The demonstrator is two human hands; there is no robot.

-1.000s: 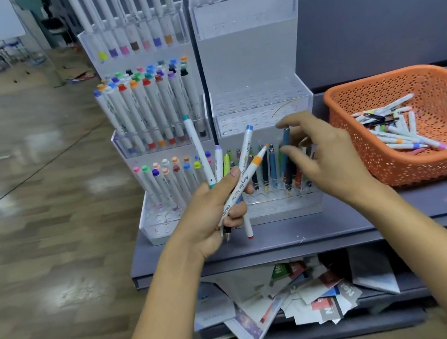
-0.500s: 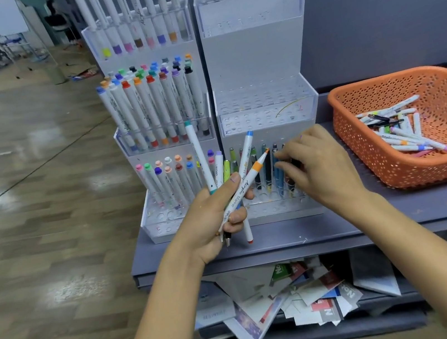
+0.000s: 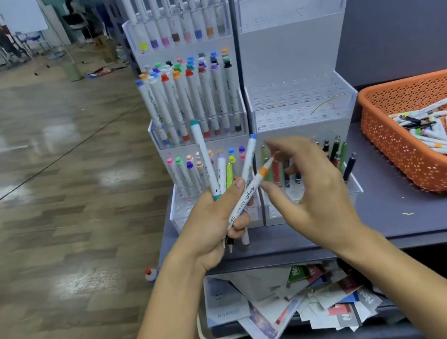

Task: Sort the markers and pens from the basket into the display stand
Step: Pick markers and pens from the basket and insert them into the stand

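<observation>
From the head camera we see our left hand [image 3: 210, 224] gripping a fan of white markers with coloured caps [image 3: 203, 155] in front of the clear acrylic tiered display stand [image 3: 294, 49]. Our right hand [image 3: 317, 198] hovers beside them. Its fingers [image 3: 279, 144] are spread wide and hold nothing, with thumb and forefinger either side of the orange-banded marker [image 3: 263, 172]. More pens lie in the orange perforated plastic basket [image 3: 408, 157] on the grey surface [image 3: 399, 217].

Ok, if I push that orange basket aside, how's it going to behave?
The orange basket looks like thin perforated plastic, so it is probably light and slides easily on the smooth grey shelf. The loose markers inside would likely roll and shift.
</observation>
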